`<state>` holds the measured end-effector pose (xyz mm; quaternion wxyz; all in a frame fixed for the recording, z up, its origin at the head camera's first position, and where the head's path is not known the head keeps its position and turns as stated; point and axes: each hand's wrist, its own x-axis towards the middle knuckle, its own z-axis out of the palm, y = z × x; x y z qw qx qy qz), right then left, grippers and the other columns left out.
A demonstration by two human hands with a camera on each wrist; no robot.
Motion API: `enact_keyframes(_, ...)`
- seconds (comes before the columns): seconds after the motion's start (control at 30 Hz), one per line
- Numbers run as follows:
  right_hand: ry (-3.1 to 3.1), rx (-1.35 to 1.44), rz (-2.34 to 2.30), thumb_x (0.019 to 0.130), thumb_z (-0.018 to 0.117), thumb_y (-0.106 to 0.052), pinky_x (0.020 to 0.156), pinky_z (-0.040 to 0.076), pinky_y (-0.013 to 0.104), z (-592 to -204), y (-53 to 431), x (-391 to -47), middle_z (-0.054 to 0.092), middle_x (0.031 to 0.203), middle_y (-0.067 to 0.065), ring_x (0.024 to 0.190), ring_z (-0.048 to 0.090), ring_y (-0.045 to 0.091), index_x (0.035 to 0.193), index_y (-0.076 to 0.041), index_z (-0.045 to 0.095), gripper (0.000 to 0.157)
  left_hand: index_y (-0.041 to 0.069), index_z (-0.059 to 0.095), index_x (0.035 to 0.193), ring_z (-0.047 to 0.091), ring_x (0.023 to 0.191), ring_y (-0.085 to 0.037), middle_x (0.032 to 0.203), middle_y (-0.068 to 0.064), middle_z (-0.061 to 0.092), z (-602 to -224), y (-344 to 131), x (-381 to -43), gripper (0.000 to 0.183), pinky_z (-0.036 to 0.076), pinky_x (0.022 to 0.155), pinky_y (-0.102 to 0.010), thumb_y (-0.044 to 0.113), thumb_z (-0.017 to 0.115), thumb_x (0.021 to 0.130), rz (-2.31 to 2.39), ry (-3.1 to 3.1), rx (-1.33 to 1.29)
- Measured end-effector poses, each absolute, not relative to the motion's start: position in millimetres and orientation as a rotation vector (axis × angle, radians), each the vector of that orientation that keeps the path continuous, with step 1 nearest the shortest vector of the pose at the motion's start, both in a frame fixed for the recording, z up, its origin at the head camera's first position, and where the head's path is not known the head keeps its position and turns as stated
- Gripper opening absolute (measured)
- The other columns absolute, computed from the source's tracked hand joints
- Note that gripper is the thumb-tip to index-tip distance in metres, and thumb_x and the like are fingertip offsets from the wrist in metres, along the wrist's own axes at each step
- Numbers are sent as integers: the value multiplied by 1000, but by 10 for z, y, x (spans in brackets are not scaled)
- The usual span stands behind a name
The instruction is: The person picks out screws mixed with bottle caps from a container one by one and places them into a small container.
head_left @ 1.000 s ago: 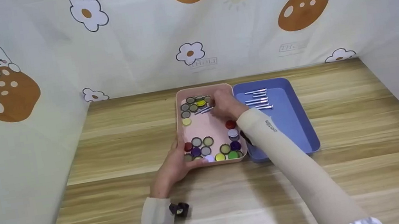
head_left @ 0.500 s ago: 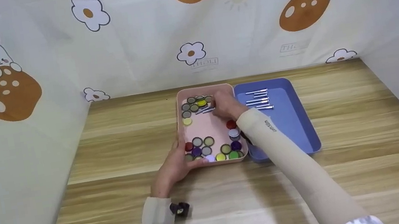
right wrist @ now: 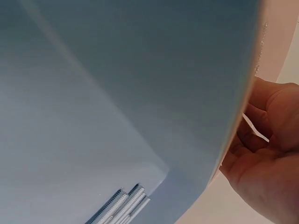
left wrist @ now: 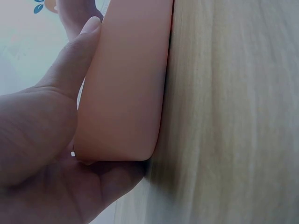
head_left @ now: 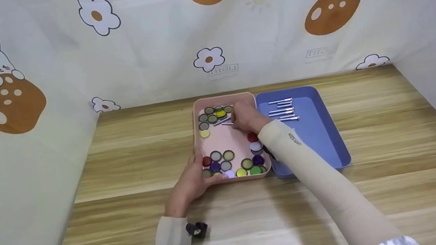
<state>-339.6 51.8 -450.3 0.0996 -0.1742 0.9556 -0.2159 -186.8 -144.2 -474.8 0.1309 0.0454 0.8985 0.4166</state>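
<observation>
My left hand (head_left: 190, 180) grips the near-left corner of a pink tray (head_left: 224, 138). In the left wrist view its thumb lies over the rim and the fingers lie along the outer wall (left wrist: 124, 93). Inside the tray's far-right part, my right hand (head_left: 246, 116) pinches a silver screw (head_left: 227, 123); its head end is hidden by the fingers. Another screw (head_left: 221, 121) lies just left of it. Bottle caps (head_left: 212, 118) cluster at the far left of the tray, and more caps (head_left: 226, 166) lie along its near end and right wall.
A blue tray (head_left: 312, 143) stands against the pink tray's right side. Several silver screws (head_left: 281, 112) lie in its far part, their threaded ends (right wrist: 124, 205) showing in the right wrist view. Both trays sit on a wooden table (head_left: 129, 161) before a printed cloth backdrop (head_left: 154, 41).
The screw in my right hand has shifted slightly toward me, away from the screw beside it. My left hand stays on the tray corner.
</observation>
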Motion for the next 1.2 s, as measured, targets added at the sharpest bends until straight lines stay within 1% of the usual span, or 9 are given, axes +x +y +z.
enact_keyframes(0.1,2827,-519,-642,80,72,2,83,59,35,-4514,522,-3388,77,95,18,86,68,26,90,5,77,11,25,-13,161,22,154,-36,169,-18,7,-4750,-1436,-1864,127,20,126,-50,38,84,79,1212,2599,113)
enact_keyframes(0.23,2852,-535,-593,80,66,4,77,57,32,-4513,528,-3381,77,91,16,77,62,21,86,4,77,13,24,-13,161,21,154,-36,169,-18,6,-4747,-1434,-1859,127,20,126,-50,37,84,80,1212,2597,118)
enact_keyframes(0.4,2835,-517,-591,83,62,4,74,55,30,-4475,530,-3372,76,94,16,77,61,20,90,3,77,17,26,-13,161,21,154,-35,169,-18,8,-4745,-1436,-1864,127,19,127,-49,37,84,79,1229,2593,118)
enact_keyframes(0.5,2816,-489,-652,82,62,5,66,52,26,-4459,538,-3366,76,93,16,75,61,20,90,3,77,17,26,-14,161,21,154,-35,168,-20,8,-4750,-1438,-1866,127,19,127,-50,38,84,80,1226,2591,110)
enact_keyframes(0.6,2826,-511,-661,82,59,4,62,46,22,-4465,548,-3362,76,91,15,74,59,18,88,2,77,19,22,-14,161,21,154,-36,168,-21,8,-4757,-1443,-1864,127,19,127,-50,38,83,80,1211,2598,119)
enact_keyframes(0.7,2842,-555,-644,81,58,3,62,44,20,-4480,554,-3356,76,90,14,76,59,17,86,1,78,21,18,-13,161,18,155,-37,168,-21,6,-4759,-1446,-1860,126,19,127,-50,38,82,81,1199,2605,132)
enact_keyframes(0.8,2848,-575,-644,81,57,2,62,43,20,-4489,561,-3349,75,86,14,75,58,17,84,1,77,21,17,-12,161,19,154,-37,168,-22,6,-4757,-1442,-1863,126,20,127,-50,38,82,81,1188,2616,153)
enact_keyframes(0.97,2823,-562,-689,82,57,3,57,41,19,-4467,572,-3351,73,83,13,72,57,18,84,2,76,19,20,-12,161,23,153,-37,168,-22,10,-4753,-1435,-1870,126,21,126,-51,38,83,80,1191,2626,166)
enact_keyframes(1.2,2791,-535,-739,84,59,2,49,40,20,-4394,602,-3369,65,75,5,64,56,15,84,0,76,17,22,-13,161,21,154,-35,169,-18,7,-4748,-1441,-1865,128,20,127,-50,38,84,79,1203,2613,143)
